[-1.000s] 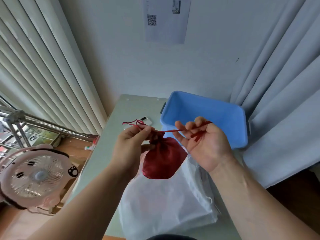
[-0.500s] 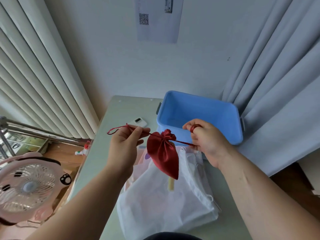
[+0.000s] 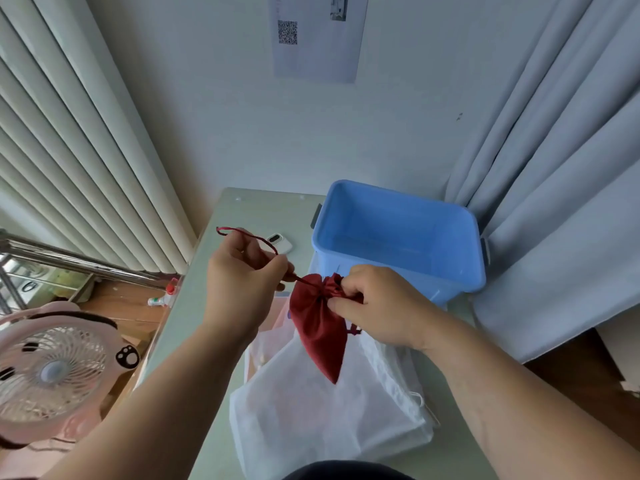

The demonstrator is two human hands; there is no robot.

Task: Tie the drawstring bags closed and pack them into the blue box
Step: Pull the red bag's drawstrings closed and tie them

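Head view: right hand (image 3: 377, 306) pinches the gathered neck of the red bag (image 3: 320, 330); left hand (image 3: 242, 285) pinches its cord (image 3: 256, 237) taut. Bag hangs over white bags (image 3: 329, 420) on the table (image 3: 242, 209) — just before the blue box (image 3: 415, 271), interior bare. Phone (image 3: 278, 241) lies beside the box.

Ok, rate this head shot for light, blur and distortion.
Head view: soft, even daylight, no hard shadows on the table; wide-angle lens bows the blinds and curtain at the edges; red bag, left hand pinching its drawstring and right hand pinching its neck look sharp, no smear; wall sheet print too soft to read.
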